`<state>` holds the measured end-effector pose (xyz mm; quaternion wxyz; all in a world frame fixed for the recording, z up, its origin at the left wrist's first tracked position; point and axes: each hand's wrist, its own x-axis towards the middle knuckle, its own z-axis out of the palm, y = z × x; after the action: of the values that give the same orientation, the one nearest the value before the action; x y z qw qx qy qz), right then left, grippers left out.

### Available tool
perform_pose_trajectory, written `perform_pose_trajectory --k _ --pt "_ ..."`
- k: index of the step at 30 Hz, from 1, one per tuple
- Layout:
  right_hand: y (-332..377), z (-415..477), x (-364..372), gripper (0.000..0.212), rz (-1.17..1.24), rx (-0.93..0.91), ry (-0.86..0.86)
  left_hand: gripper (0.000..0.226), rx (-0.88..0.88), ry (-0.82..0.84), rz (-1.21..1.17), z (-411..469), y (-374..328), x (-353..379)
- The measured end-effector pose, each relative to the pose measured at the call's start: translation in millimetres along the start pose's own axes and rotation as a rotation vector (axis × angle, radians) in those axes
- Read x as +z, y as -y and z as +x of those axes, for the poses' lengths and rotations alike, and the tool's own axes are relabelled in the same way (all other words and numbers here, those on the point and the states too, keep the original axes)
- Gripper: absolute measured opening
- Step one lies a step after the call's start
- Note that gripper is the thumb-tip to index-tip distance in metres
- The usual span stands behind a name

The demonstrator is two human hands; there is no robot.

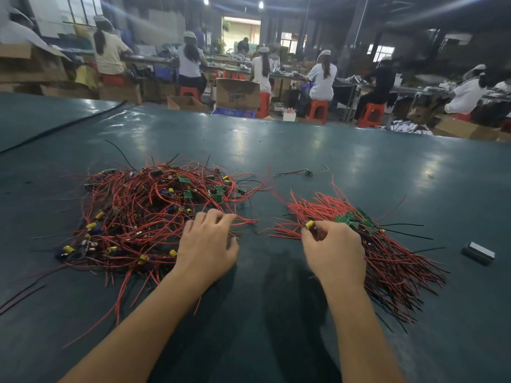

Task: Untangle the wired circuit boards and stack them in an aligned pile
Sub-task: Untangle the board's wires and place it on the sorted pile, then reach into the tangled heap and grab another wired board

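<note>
A tangled heap of wired circuit boards (143, 214), red and black wires with green boards and yellow capacitors, lies left of centre on the dark green table (276, 150). To its right lies an ordered pile of wired boards (387, 258), wires fanned toward the lower right. My left hand (207, 244) rests at the tangled heap's right edge, fingers curled into red wires. My right hand (334, 247) pinches a board with a yellow capacitor (309, 224) at the left end of the ordered pile.
One loose wired board (309, 172) lies farther back on the table. A small grey block (479, 252) sits at the right. Black cable (63, 125) runs across the far left. Beyond the table, people sit on red stools at benches among cardboard boxes.
</note>
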<state>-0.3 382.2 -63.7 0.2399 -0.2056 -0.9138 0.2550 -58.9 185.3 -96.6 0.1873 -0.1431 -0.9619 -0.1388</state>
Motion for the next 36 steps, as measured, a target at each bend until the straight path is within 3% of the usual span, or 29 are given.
perform_pose_trajectory --k 7,13,17,23,27,36 --pt "-2 -2 0 0.024 -0.196 0.127 0.09 0.054 -0.154 0.107 0.133 0 7 4" --pt "5 -5 0 0.043 -0.243 0.064 0.12 0.05 -0.22 0.143 -0.004 4 13 -3" --pt "21 -11 6 0.038 -0.045 -0.079 0.049 0.037 -0.217 0.1 -0.03 8 18 -7" --pt "35 -29 33 0.031 0.26 -0.095 0.262 0.04 -0.243 0.076 -0.107 8 24 -14" --pt "26 -26 39 0.042 0.223 -0.043 0.293 0.038 -0.275 0.15 -0.006 8 21 -13" --pt "22 -23 39 0.044 0.176 -0.034 0.243 0.03 -0.261 0.07 -0.131 8 24 -17"
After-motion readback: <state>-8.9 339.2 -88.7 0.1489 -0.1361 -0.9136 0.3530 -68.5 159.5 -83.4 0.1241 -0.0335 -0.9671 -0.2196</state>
